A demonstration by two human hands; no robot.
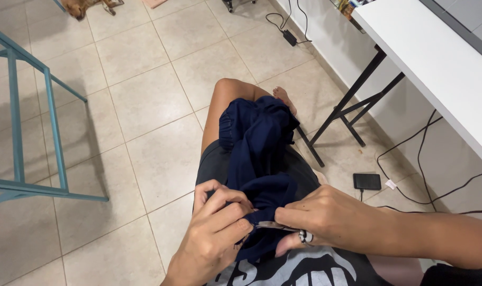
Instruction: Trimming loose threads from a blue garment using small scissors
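Observation:
A dark navy garment with an elastic waistband lies draped over my lap and knee. My left hand pinches a fold of the cloth near its lower end. My right hand, with a ring on one finger, grips the same fold from the right side, its fingertips touching the left hand's. A thin pale object, too small to identify, shows between the fingertips. I sit with one leg stretched forward, a bare foot beyond the garment.
A teal metal frame stands on the tiled floor at left. A white table with black legs is at right. Black cables and a small black box lie on the floor beside me. An animal's fur shows at top left.

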